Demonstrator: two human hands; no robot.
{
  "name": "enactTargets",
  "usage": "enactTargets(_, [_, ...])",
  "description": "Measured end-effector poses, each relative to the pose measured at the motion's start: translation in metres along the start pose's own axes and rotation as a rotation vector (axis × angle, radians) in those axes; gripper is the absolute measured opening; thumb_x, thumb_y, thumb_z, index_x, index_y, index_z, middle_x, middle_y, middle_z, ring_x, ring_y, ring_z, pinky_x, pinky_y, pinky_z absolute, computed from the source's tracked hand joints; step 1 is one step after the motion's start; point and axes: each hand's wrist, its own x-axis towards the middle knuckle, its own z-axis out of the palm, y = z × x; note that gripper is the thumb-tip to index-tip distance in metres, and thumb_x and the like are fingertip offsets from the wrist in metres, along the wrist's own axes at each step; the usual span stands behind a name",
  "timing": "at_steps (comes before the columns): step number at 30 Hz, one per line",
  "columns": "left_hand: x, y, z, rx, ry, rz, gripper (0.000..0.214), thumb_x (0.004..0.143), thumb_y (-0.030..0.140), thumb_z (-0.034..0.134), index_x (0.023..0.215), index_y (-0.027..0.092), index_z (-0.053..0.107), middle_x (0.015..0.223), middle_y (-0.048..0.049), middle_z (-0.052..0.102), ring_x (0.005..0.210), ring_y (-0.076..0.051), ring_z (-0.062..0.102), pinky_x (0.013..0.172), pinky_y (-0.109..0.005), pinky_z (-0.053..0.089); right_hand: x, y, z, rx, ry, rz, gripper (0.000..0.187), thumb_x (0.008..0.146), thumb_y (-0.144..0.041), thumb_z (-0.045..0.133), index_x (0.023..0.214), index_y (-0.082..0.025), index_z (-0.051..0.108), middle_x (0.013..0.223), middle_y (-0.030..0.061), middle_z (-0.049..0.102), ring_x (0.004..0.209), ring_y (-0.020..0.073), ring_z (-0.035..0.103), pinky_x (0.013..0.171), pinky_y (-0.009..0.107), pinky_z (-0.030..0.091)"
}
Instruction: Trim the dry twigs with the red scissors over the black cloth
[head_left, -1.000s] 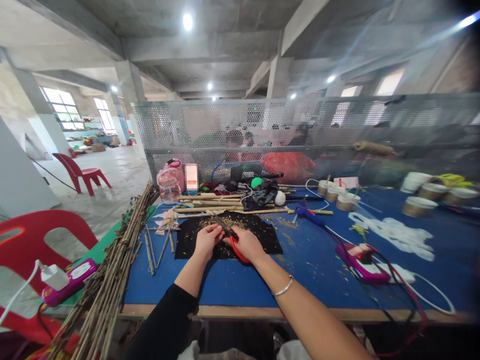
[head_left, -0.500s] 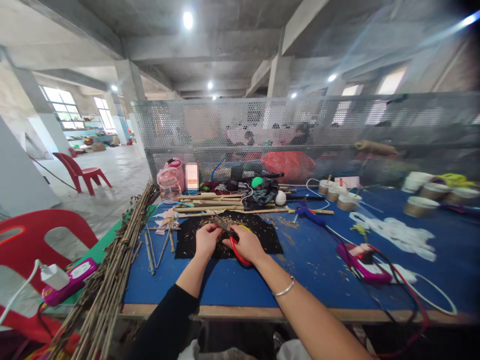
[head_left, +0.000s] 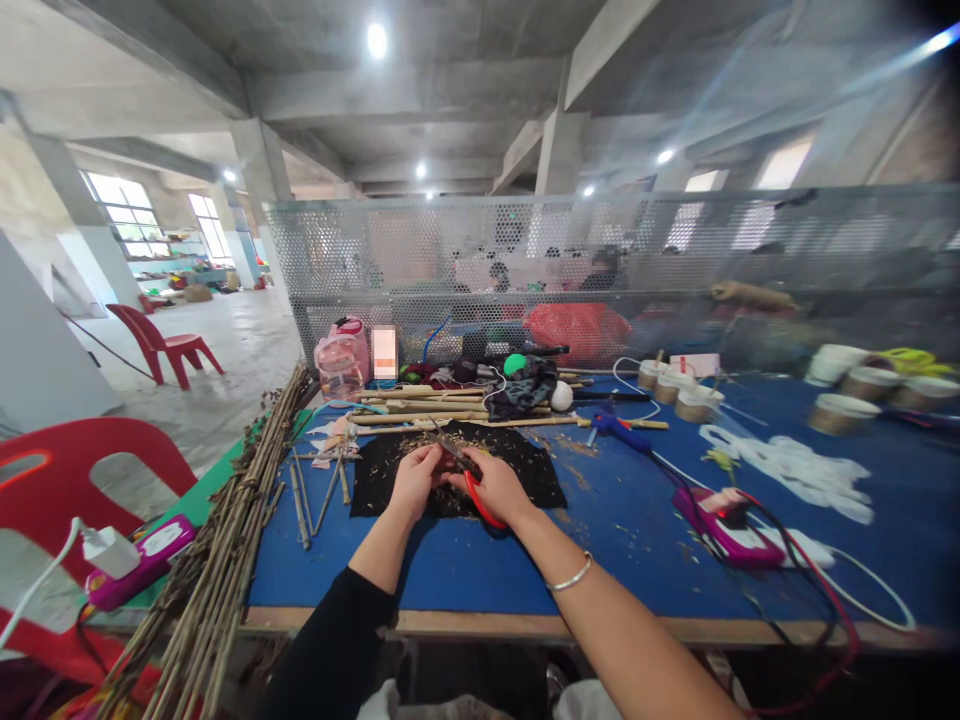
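Note:
My right hand (head_left: pixel 496 484) is closed around red-handled scissors (head_left: pixel 474 494), whose dark blades point up and left toward my left hand. My left hand (head_left: pixel 413 479) is pinched on a small piece of dry plant stem that I cannot make out clearly. Both hands work over a black cloth (head_left: pixel 536 478) strewn with brown trimmings, lying on the blue table (head_left: pixel 465 570).
A long bundle of dry stalks (head_left: pixel 225 540) leans along the table's left edge. Cut sticks (head_left: pixel 420 405), a pink bottle (head_left: pixel 339 362), a blue glue gun (head_left: pixel 616 430), a purple device with cables (head_left: pixel 724 525), tape rolls (head_left: pixel 690 400) and a mesh screen (head_left: pixel 600 260) surround the cloth. Red chairs (head_left: pixel 67 470) stand left.
The hands have stayed over the black cloth; the scissors and fingers shifted only slightly between frames.

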Motion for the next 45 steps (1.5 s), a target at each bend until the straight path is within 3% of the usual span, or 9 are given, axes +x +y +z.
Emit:
enactTargets(7, [0.003,-0.003,0.002,0.021,0.044,0.056,0.035,0.052,0.037,0.075,0.075,0.012,0.068,0.067,-0.0036,0.064,0.059,-0.01,0.056,0.054,-0.019,0.044,0.001,0.003,0.007,-0.054,0.075,-0.054,0.052,0.071,-0.042,0.061,0.114,-0.017,0.048,0.109,0.0103,0.057,0.103,0.0215,0.052,0.087,0.035,0.041])
enactTargets(13, [-0.001,-0.001,0.005,0.122,0.026,0.142,0.029,0.058,0.036,0.071,0.074,0.012,0.069,0.062,-0.0021,0.063,0.052,-0.008,0.052,0.051,-0.017,0.04,0.002,-0.002,0.008,-0.078,0.078,-0.072,0.058,0.068,-0.043,0.064,0.115,-0.015,0.047,0.105,0.0117,0.057,0.098,0.0231,0.053,0.084,0.037,0.041])
enactTargets(19, [-0.003,0.002,0.005,0.174,0.077,0.156,0.032,0.058,0.04,0.069,0.069,0.011,0.068,0.054,-0.0001,0.059,0.048,-0.008,0.048,0.049,-0.018,0.038,-0.001,-0.011,-0.004,-0.061,-0.034,0.037,0.041,0.075,-0.043,0.058,0.11,-0.022,0.053,0.098,0.0065,0.063,0.093,0.0206,0.058,0.078,0.029,0.043])
enactTargets(32, [0.003,-0.005,0.002,0.119,0.132,0.081,0.032,0.06,0.042,0.068,0.072,0.013,0.062,0.063,-0.0024,0.061,0.055,-0.012,0.058,0.046,-0.02,0.044,-0.002,-0.005,-0.003,-0.086,-0.064,0.095,0.035,0.08,-0.049,0.048,0.103,-0.025,0.057,0.082,0.0039,0.068,0.075,0.018,0.064,0.061,0.022,0.041])
enactTargets(40, [0.002,-0.006,0.003,0.175,0.115,0.092,0.028,0.068,0.041,0.059,0.072,0.013,0.058,0.063,-0.0033,0.062,0.05,-0.012,0.057,0.041,-0.019,0.039,-0.001,-0.007,0.002,-0.134,-0.009,0.023,0.049,0.072,-0.048,0.059,0.112,-0.02,0.051,0.104,0.0076,0.061,0.097,0.0206,0.056,0.079,0.029,0.041])
enactTargets(45, [0.0,-0.004,0.005,0.288,0.124,0.168,0.021,0.068,0.034,0.056,0.071,0.013,0.06,0.058,-0.0013,0.061,0.048,-0.012,0.055,0.042,-0.019,0.039,0.001,-0.004,0.009,-0.094,0.035,-0.041,0.052,0.071,-0.047,0.06,0.112,-0.016,0.05,0.101,0.0101,0.06,0.095,0.0214,0.055,0.082,0.032,0.041])
